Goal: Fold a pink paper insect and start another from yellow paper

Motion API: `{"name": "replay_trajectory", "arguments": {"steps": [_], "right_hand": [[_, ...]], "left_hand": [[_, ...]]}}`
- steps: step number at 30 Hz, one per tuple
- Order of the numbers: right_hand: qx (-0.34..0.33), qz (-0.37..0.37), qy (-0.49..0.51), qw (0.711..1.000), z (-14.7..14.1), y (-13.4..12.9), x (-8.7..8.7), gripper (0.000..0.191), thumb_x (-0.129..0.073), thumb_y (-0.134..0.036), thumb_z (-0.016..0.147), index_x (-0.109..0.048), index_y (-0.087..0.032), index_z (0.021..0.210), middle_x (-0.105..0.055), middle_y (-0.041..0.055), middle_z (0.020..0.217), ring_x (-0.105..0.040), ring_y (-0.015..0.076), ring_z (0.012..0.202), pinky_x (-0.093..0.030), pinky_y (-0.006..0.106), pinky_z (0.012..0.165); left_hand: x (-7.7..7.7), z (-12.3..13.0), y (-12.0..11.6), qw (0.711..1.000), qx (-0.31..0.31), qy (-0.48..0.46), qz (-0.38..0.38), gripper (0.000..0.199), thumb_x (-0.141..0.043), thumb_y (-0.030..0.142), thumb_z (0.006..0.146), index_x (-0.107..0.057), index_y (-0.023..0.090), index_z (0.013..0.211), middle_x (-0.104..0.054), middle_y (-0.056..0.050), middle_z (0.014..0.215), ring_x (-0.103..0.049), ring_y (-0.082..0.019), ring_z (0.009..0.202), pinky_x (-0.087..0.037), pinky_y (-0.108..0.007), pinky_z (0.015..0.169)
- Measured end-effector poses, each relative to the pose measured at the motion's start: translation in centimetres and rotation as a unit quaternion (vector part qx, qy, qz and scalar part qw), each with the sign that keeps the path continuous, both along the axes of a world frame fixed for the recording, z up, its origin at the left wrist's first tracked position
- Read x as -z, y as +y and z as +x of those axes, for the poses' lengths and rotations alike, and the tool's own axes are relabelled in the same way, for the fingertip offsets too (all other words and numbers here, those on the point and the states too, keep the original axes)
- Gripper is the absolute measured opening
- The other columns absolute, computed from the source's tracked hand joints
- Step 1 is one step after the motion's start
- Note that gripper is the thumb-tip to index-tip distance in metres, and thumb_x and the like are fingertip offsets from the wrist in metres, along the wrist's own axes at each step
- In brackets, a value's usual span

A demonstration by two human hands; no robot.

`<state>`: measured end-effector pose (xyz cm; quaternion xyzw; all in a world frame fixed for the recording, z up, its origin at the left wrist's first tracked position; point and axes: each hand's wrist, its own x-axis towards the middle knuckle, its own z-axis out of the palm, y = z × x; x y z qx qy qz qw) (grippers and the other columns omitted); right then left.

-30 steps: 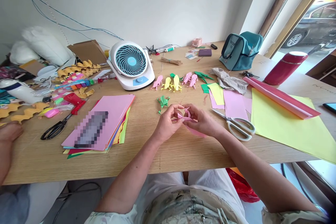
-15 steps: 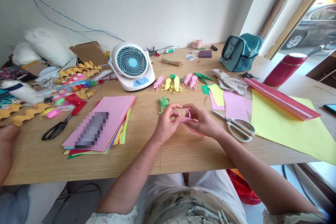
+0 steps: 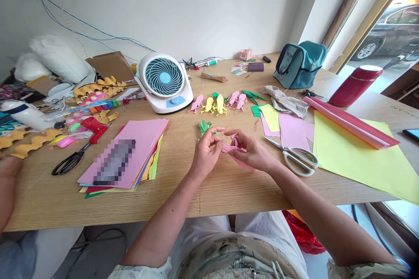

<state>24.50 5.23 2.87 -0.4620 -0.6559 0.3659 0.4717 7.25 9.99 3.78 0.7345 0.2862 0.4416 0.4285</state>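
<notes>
Pink folded paper is held just above the table between my two hands. My right hand grips it from the right, its thumb and fingers closed on the folds. At the paper's left end, my left hand pinches a narrow tip between thumb and fingers. Part of the paper is hidden by my fingers. Just behind my left hand sits a green origami frog. Farther back stand several folded paper figures, among them a yellow one and a pink one.
White-handled scissors lie right of my right hand, beside pink sheets and large yellow paper. To the left are a coloured paper stack and black-handled scissors. A fan stands behind. Another person's hand rests far left.
My left hand has shifted slightly left, and its fingers have opened a little from my right hand. More of the pink paper's left tip shows. The other things stay in place.
</notes>
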Motion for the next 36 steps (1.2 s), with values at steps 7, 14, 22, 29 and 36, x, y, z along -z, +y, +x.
{"name": "replay_trajectory", "arguments": {"steps": [7,14,22,29,36], "right_hand": [[-0.001,-0.001,0.005,1.000,0.4,0.1,0.6,0.039,-0.062,-0.045,0.088,-0.053,-0.021,0.117,-0.048,-0.0010,0.082,-0.047,0.0129,0.069,-0.042,0.026,0.064],[-0.050,-0.006,0.041,0.998,0.3,0.2,0.6,0.041,-0.061,-0.045,0.089,-0.049,-0.025,0.123,-0.044,-0.0023,0.081,-0.044,0.0123,0.069,-0.041,0.025,0.063],[0.029,-0.061,0.239,0.969,0.7,0.8,0.0,0.040,-0.074,-0.052,0.074,-0.052,-0.023,0.092,-0.056,0.0007,0.088,-0.057,0.0167,0.082,-0.047,0.029,0.073],[0.050,-0.052,0.278,0.958,0.7,1.2,0.6,0.039,-0.079,-0.048,0.069,-0.051,-0.022,0.076,-0.054,-0.0019,0.078,-0.055,0.0141,0.074,-0.048,0.032,0.074],[0.009,-0.065,0.212,0.975,0.1,0.5,-0.4,0.041,-0.076,-0.054,0.071,-0.053,-0.021,0.077,-0.052,-0.0005,0.074,-0.048,0.0132,0.064,-0.045,0.028,0.055]], "left_hand": [[-0.3,0.4,-0.8,0.998,-0.012,0.055,-0.016,0.043,-0.069,0.024,0.081,-0.054,0.023,0.121,-0.063,0.000,0.082,-0.063,-0.016,0.089,-0.053,-0.024,0.074],[-0.2,0.2,-0.1,0.999,-0.018,0.034,0.022,0.029,-0.058,0.020,0.087,-0.057,0.020,0.116,-0.056,0.002,0.072,-0.059,-0.013,0.076,-0.050,-0.025,0.077],[0.4,0.3,0.1,0.998,-0.067,-0.017,-0.012,0.048,-0.066,0.036,0.085,-0.049,0.022,0.128,-0.059,-0.011,0.124,-0.057,-0.021,0.115,-0.045,-0.035,0.098],[1.4,1.1,0.1,0.968,0.088,-0.053,-0.228,0.042,-0.069,0.047,0.081,-0.062,0.015,0.108,-0.070,-0.008,0.099,-0.065,-0.021,0.097,-0.051,-0.031,0.083],[1.6,1.4,-0.6,0.921,0.167,-0.132,-0.325,0.044,-0.058,0.056,0.087,-0.061,0.020,0.112,-0.071,-0.008,0.103,-0.070,-0.023,0.090,-0.057,-0.036,0.076]]}}
